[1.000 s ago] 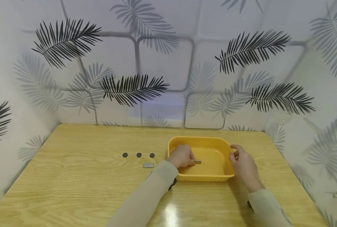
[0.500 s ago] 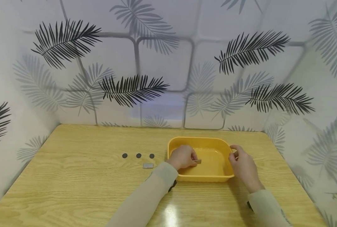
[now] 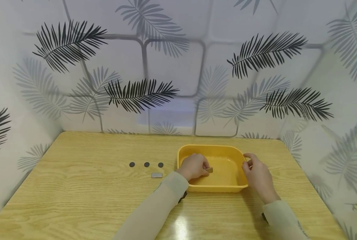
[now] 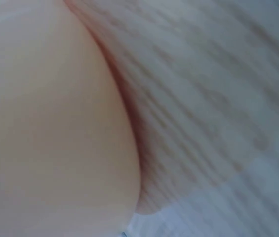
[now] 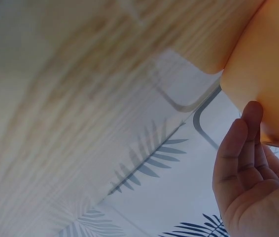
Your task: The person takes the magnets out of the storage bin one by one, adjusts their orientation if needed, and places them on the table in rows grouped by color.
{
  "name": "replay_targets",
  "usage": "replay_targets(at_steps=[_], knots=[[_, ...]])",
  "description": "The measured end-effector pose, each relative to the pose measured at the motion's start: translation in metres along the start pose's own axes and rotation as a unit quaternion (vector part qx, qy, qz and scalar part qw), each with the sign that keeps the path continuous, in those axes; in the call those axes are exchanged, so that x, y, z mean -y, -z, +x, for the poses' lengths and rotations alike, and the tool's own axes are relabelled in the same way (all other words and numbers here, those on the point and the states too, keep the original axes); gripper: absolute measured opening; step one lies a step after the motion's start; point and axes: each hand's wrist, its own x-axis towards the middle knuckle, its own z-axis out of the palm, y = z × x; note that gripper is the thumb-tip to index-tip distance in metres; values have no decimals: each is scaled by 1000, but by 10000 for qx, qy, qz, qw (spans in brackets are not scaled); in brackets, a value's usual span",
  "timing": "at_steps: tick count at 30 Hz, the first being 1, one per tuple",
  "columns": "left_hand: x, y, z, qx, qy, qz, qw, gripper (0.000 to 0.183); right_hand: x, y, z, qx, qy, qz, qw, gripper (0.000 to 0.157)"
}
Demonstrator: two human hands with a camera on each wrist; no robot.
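Observation:
Inside a yellow plastic tub [image 3: 226,189], my left hand [image 3: 194,165] pinches a small flat rectangular metallic piece [image 3: 209,170]. The piece juts out to the right of the fingertips, above the tub floor. At the tub's right end, my right hand [image 3: 259,176] holds the rim, thumb and fingers around it. In the right wrist view, the fingers [image 5: 233,143] of that hand lie along the tub's outer wall [image 5: 272,69]. Only blurred skin or sleeve and wood grain show in the left wrist view, so the left fingertips are hidden there.
Left of the tub, three dark round discs [image 3: 146,164] lie in a row on the wooden table [image 3: 85,186]. Just in front of them lies a grey rectangular piece [image 3: 156,175]. A leaf-patterned wall [image 3: 172,73] stands behind the table.
The metallic piece has turned slightly in my left fingers and sticks out a little less. My right hand and the tub have stayed in place.

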Motion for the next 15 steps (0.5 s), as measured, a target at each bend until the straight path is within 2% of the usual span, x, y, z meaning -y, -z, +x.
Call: replay_targets(at_steps=[5,11,15], knots=[[0,0,0,-26,2,-117,9999,11,0,0,0,34,-18,7,10000,40],[2,1,0,-61,-65,-681,9976,5,0,0,0,17,20,29,10000,41],[2,3,-1,-148,-240,-929,9953,5,-1,0,1,31,-10,41,10000,41]])
